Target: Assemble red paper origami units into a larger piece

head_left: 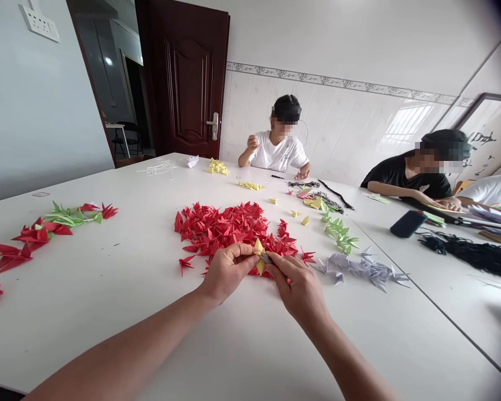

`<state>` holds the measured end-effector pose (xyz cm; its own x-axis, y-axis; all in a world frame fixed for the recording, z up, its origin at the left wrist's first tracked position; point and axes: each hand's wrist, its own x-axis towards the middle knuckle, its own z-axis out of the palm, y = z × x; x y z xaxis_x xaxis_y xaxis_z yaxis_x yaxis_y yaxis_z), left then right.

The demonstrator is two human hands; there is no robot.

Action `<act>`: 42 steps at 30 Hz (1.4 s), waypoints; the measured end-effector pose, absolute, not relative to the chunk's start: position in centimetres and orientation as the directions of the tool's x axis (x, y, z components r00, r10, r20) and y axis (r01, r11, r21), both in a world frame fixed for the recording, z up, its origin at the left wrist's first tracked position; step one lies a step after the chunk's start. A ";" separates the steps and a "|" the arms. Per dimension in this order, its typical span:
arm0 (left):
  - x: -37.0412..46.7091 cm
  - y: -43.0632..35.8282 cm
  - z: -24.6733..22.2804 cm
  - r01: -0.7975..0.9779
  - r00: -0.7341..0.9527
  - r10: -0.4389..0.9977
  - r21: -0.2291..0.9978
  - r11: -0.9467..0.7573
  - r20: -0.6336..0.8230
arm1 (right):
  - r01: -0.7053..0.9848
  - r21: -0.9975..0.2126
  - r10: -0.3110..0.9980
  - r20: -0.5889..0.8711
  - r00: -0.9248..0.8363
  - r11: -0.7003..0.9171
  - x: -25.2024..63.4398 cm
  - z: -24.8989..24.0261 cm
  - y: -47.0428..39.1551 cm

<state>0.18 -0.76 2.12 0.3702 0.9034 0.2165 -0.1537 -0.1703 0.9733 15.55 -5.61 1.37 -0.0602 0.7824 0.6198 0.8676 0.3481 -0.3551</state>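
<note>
My left hand [232, 271] pinches a small yellow folded-paper piece [259, 266] between thumb and fingers. On its right side, my right hand [295, 281] is closed with the fingertips on a small grey item [266, 258] against the yellow paper; what that item is, I cannot make out. Both hands are above the near edge of a large heap of red folded-paper cranes [225, 225]. White paper cranes [365, 267] lie right of my right hand, and green ones [340, 233] are just behind them.
On the white table [108, 334], red and green cranes [73, 216] curve along the left. Yellow cranes [217, 166] are farther back. A dark phone [408, 224] and black cords [471, 253] lie right. People sit at the far side and right.
</note>
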 end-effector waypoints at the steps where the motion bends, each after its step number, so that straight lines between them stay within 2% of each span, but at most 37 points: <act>1: 0.2 -0.7 2.1 -0.156 0.373 0.902 0.973 -0.171 0.218 | 0.867 -0.359 0.786 0.616 -0.058 0.345 15.6 1.3 -5.6; 42: 0.0 -0.8 2.2 -0.044 0.409 0.886 0.974 -0.220 0.219 | 0.908 -0.254 0.762 0.640 -0.100 0.333 15.5 1.8 -5.9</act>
